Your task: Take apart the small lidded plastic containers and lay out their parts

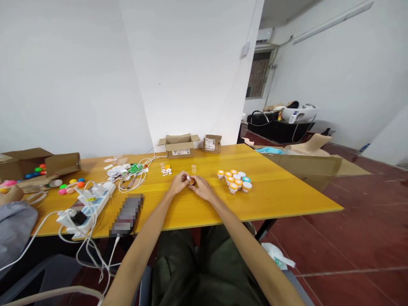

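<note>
The wooden table (274,187), yellow-brown and glossy, runs along a white wall (191,63). Near its front edge, the left hand (178,183) and right hand (203,189) meet, each grip narrow, fingers closed around a small orange-and-white piece (191,181); its details are too small to tell.

Just beyond the hands lie white discs (166,171) and a clear cup (194,168); to the right stands a cluster of lidded cups (233,187). An open cardboard box (180,148) and a smaller box (212,143) sit near the wall. To the left are loose cables (140,182), a phone (127,214), a white power strip (102,199) and colourful balls (70,190), with another person's grey sleeve (14,225) at the edge.

The floor (334,242) is dark red tile. In the far part of the room, a white basin (299,114) stands near a barred window (259,72).
</note>
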`<action>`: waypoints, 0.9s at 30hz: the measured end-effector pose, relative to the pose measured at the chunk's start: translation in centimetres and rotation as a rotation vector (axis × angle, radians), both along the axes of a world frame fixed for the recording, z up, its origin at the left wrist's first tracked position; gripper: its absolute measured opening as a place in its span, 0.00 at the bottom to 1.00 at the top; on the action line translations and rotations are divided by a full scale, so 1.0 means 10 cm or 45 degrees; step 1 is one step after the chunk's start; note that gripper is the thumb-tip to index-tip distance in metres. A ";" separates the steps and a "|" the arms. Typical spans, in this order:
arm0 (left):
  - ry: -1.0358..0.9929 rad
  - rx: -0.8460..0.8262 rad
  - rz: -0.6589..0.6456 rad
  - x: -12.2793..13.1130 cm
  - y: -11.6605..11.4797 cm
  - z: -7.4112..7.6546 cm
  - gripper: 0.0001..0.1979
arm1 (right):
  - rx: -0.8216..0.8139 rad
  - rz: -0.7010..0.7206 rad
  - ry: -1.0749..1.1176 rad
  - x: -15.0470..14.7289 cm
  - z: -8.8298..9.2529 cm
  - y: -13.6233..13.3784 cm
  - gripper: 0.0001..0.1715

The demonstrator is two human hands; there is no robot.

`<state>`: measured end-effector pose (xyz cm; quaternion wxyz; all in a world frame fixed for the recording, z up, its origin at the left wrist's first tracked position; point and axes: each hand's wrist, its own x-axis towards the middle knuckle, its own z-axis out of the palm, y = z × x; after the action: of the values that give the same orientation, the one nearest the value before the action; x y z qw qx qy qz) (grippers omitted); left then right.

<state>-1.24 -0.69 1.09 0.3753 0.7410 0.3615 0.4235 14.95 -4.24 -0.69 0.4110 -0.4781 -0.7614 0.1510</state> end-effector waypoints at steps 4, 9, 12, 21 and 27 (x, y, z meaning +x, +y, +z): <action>-0.054 -0.085 -0.071 -0.01 0.03 -0.02 0.16 | -0.054 -0.018 0.181 0.02 -0.05 0.07 0.11; -0.075 -0.104 -0.108 -0.02 0.04 -0.02 0.20 | -0.057 -0.007 0.291 0.03 -0.10 0.11 0.13; -0.058 -0.100 -0.115 -0.02 0.04 -0.01 0.20 | -0.028 -0.011 0.304 0.04 -0.12 0.12 0.14; -0.047 -0.099 -0.117 -0.01 0.02 -0.01 0.18 | -0.062 -0.013 0.221 0.02 -0.07 0.06 0.14; -0.022 -0.099 -0.096 0.00 0.05 -0.05 0.15 | -0.065 0.008 0.207 0.04 0.00 0.01 0.11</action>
<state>-1.24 -0.14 0.57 0.4226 0.7352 0.3464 0.4012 15.35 -4.16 -0.69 0.4587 -0.4722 -0.7228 0.2099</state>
